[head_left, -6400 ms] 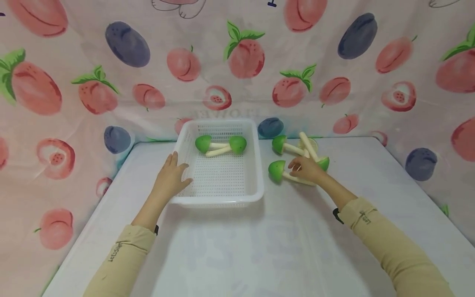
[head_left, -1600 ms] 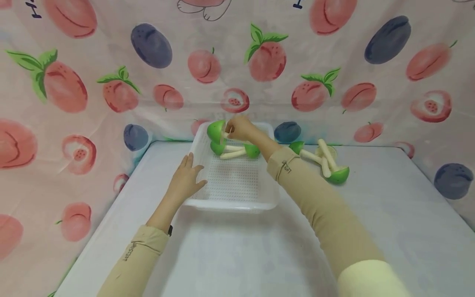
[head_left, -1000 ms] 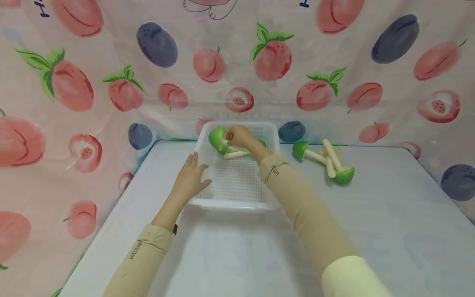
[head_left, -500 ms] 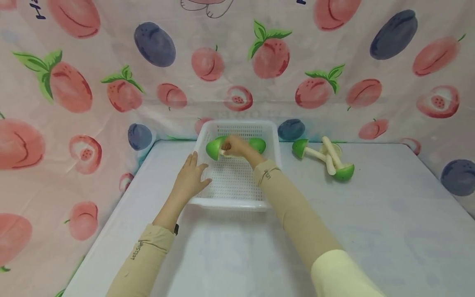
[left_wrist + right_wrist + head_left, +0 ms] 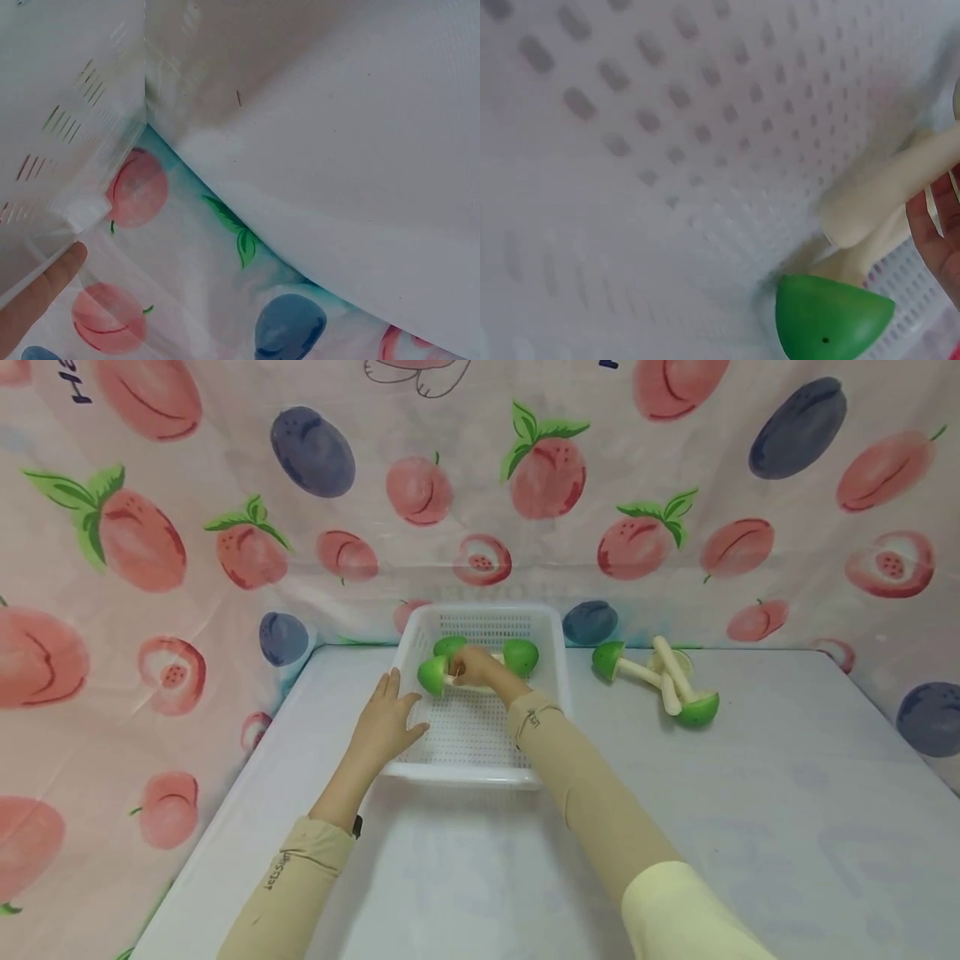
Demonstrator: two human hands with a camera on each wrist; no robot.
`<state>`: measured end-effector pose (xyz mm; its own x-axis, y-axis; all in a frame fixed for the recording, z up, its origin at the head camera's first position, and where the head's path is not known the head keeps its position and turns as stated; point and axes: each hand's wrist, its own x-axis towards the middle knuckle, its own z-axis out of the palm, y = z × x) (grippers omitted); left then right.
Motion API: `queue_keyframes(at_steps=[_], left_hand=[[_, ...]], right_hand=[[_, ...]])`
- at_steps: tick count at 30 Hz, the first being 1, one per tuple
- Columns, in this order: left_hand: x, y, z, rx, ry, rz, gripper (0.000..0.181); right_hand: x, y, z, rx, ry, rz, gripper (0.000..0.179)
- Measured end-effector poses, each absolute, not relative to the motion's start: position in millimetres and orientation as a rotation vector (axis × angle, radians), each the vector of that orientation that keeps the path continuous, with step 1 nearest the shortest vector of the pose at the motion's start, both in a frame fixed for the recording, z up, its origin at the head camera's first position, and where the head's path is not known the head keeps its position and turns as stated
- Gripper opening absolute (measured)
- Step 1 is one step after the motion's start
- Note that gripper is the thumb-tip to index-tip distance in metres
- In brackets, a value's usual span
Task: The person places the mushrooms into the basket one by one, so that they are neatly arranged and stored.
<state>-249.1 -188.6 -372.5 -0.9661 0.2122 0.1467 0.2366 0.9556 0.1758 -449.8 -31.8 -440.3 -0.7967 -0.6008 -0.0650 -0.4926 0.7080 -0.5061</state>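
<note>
My right hand [image 5: 480,666] pinches the pale stem of a green-capped toy mushroom [image 5: 432,677], low inside a white plastic basket [image 5: 465,773]. Its cap faces left in the head view. Behind it in the basket lie two more toy mushrooms, one with its cap at the right [image 5: 521,657], the other with its cap at the left [image 5: 450,646], partly hidden. The right wrist view shows the held stem [image 5: 889,191] above another mushroom's stem and green cap [image 5: 832,319]. Fingers spread, my left hand [image 5: 378,722] rests on the basket's left rim; one finger [image 5: 52,277] lies along it.
On the white table [image 5: 750,827], right of the basket, several toy mushrooms lie in a crossed pile, with one green cap [image 5: 608,661] at its left and another [image 5: 697,710] at its front. A fruit-print cloth [image 5: 555,585] hangs behind the table.
My right hand has taken a toy mushroom from the pile at the right, carried it left over the basket and lowered it in front of the other two. The left hand stays at the rim.
</note>
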Motion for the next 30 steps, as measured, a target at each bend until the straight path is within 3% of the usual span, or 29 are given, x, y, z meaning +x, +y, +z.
queue_keyframes(at_steps=[2, 4, 30], left_hand=[[-249, -189, -372, -0.342, -2.982, -0.288, 0.051], [-248, -188, -372, -0.341, -2.981, -0.288, 0.05], [-251, -189, -375, -0.337, -2.978, -0.298, 0.051]], right_hand=[[-435, -32, -430, -0.838, 2.682, -0.673, 0.019], [-390, -29, -388, -0.79, 2.674, -0.654, 0.022], [-393, -26, -396, -0.786, 2.687, -0.671, 0.021]])
